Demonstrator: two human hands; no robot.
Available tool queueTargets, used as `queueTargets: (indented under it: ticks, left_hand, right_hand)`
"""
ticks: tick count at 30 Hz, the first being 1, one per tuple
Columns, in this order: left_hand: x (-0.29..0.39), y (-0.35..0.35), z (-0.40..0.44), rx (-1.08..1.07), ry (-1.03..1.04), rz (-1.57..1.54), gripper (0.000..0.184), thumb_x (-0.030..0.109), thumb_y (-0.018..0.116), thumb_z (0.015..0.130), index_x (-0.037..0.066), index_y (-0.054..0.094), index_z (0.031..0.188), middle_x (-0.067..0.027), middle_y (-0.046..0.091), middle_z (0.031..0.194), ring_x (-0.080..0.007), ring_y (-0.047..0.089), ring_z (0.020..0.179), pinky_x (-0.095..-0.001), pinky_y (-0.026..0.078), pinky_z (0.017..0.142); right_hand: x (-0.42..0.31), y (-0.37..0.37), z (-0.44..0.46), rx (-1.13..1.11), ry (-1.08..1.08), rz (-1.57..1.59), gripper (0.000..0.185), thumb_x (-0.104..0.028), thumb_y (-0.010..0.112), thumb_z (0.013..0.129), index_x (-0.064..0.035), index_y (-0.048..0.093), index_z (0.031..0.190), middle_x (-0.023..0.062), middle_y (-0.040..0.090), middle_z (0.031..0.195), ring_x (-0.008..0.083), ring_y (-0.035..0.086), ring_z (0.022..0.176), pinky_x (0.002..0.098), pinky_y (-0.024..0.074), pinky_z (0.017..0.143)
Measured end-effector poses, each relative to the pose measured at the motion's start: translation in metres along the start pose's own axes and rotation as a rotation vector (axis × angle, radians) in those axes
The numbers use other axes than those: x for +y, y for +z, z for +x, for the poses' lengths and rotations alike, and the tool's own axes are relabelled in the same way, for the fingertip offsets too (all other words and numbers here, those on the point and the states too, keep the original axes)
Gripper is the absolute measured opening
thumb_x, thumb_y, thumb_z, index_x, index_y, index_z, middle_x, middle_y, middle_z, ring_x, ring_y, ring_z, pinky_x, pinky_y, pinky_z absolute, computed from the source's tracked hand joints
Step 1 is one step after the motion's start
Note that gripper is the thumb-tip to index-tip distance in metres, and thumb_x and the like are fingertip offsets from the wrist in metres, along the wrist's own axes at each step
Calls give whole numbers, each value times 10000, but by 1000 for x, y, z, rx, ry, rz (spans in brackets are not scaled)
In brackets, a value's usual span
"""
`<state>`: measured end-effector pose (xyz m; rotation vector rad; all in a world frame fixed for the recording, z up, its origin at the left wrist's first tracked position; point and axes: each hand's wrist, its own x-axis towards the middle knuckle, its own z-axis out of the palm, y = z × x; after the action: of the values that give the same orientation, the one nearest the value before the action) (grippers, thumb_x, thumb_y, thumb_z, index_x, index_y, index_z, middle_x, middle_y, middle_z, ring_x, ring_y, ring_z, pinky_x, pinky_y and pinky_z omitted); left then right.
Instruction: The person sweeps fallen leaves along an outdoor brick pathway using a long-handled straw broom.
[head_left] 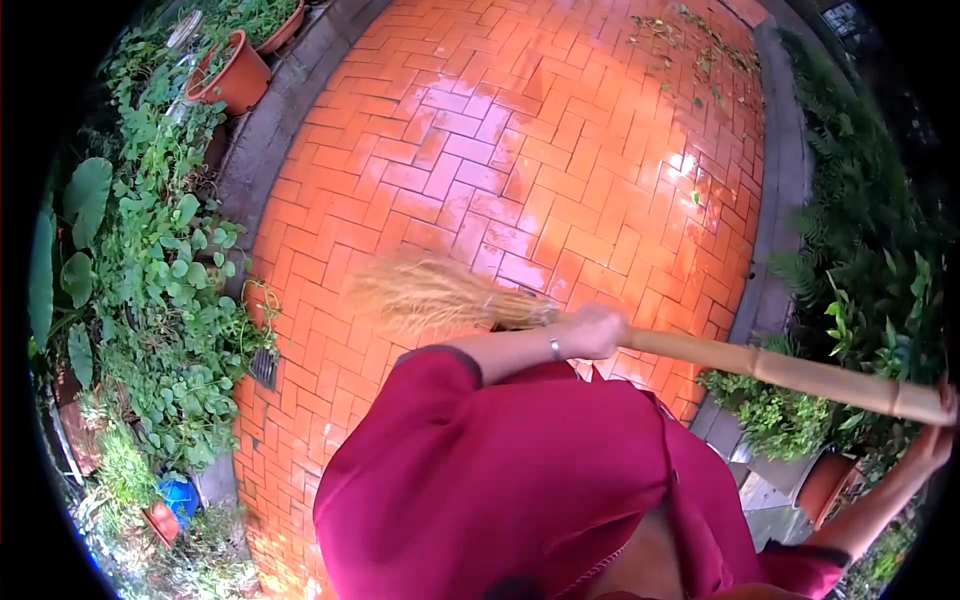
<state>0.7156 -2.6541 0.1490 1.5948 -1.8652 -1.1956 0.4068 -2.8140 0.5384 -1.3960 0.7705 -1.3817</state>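
A straw broom with a thick bamboo handle lies across my front, its bristles pointing left over the brick path. Close to the bristles, my left hand is closed around the lower handle; a metal band circles that wrist. My right hand grips the handle's far end at the right edge of view, where dark surroundings partly obscure the fingers. The bristles look slightly blurred, and I cannot tell whether they touch the bricks.
Wet orange bricks pave the path, with fallen leaves at the far right. Grey kerbs border it. Leafy plants and a terracotta pot line the left; ferns and another pot stand right.
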Motion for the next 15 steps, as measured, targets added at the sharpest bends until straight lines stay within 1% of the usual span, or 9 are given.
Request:
queueTargets:
  ticks: [1,2,4,6,8,9,12,14,15]
  left_hand:
    - [8,13,42,3,108,22,113,97,522,614,52,564,709,-157,572,686,-329,562,668,-428,422,597]
    - [19,17,81,1,189,21,124,107,529,614,81,569,729,-127,579,680,-309,565,668,-420,412,621]
    - [17,36,167,155,339,26,126,117,536,617,104,570,738,-106,584,685,-290,571,694,-407,413,635]
    - [35,-5,224,119,215,159,97,130,544,634,124,569,727,-84,587,723,-258,570,754,-398,412,651]
    - [21,-24,274,275,206,224,108,108,562,611,125,566,717,-66,583,732,-243,560,768,-384,397,697]
    - [14,-37,292,324,224,261,126,99,573,594,126,562,717,-60,580,740,-237,554,777,-379,385,715]
    - [30,-47,296,394,285,292,163,87,590,566,126,556,720,-53,573,751,-228,543,790,-371,366,724]
    - [49,-19,297,484,422,254,192,87,593,544,108,547,729,-54,563,741,-232,537,777,-372,345,678]
    - [66,-7,286,436,395,316,207,92,592,523,93,544,724,-57,558,724,-237,534,762,-369,339,663]
  right_hand:
    - [-19,-25,-7,248,-92,-393,198,-12,517,651,-52,354,756,43,311,663,153,331,617,282,296,611]
    - [-32,-42,-15,349,-144,-578,253,19,516,630,-50,328,785,51,284,684,153,313,640,271,277,631]
    - [-31,-36,-36,265,-201,-434,248,-15,539,629,-73,328,746,38,294,665,151,322,639,284,274,668]
    - [-25,-24,-62,192,-255,-298,251,-49,561,628,-95,327,707,25,304,645,149,330,638,298,270,705]
    - [-12,-34,-73,114,-319,-150,262,-84,583,627,-117,327,668,12,314,626,147,338,637,311,267,742]
    - [2,-51,-75,144,-362,-128,298,-118,615,586,-134,328,663,6,305,630,142,330,645,342,237,779]
    - [13,-107,-76,203,-439,-19,304,-95,609,575,-130,320,661,-3,290,621,134,322,638,305,244,733]
    - [-5,-170,-74,353,-396,51,295,-77,595,579,-112,315,664,5,290,631,131,320,620,292,248,727]
    - [-12,-196,-73,320,-272,176,275,-30,558,597,-94,305,683,16,273,641,139,306,626,300,256,708]
